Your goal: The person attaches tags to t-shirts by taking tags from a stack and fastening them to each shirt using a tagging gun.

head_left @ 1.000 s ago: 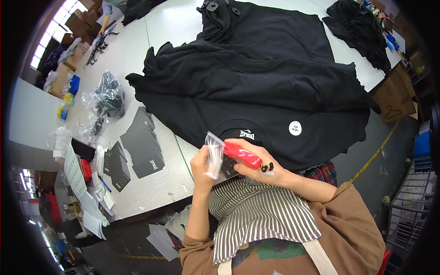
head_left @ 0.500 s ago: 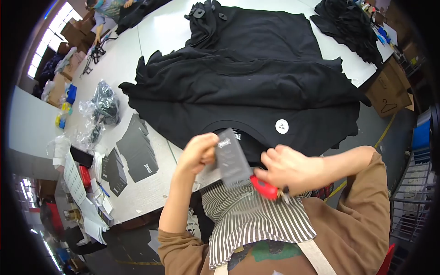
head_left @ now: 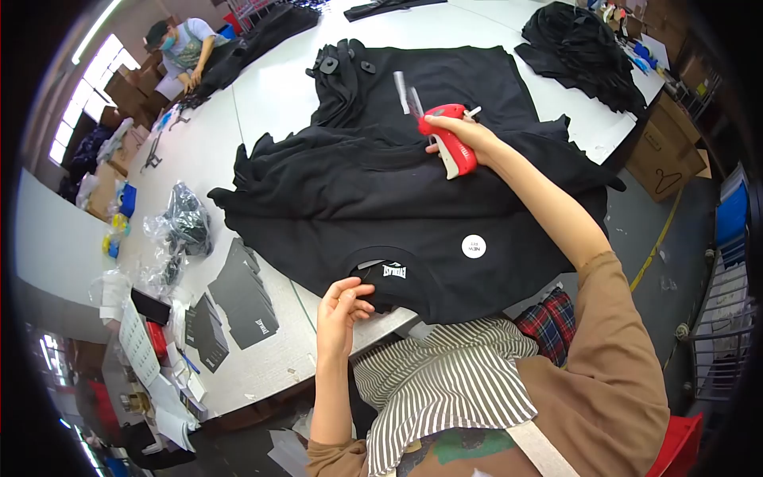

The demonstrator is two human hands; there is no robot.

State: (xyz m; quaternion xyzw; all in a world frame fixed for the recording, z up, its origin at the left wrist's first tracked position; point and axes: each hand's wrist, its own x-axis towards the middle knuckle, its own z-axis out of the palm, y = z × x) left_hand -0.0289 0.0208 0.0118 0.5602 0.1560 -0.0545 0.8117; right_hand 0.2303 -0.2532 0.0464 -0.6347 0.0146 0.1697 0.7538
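Observation:
My right hand (head_left: 469,135) is wrapped around the handle of a red and white tagging gun (head_left: 451,143), held above the black shirts with its needle end pointing away from me. A clear-white strip of fasteners sticks up from the gun. My left hand (head_left: 342,314) is at the neckline of the nearest black shirt (head_left: 326,242), its fingers loosely bent and apart. Inside that collar is a white printed logo (head_left: 394,271). A round white sticker (head_left: 474,246) sits on the shirt's chest. The grey hang tag is not distinguishable.
Grey cards lie fanned on the white table (head_left: 270,370), in a larger stack (head_left: 242,302) and a smaller one (head_left: 205,338). Behind them is a clear plastic bag (head_left: 187,219). More black garments (head_left: 568,52) are heaped back right. A co-worker (head_left: 187,48) handles dark cloth back left.
My right hand has swung up and away with the tagging gun. My left hand has moved slightly down, and the grey tag it held is out of sight. The view has shifted.

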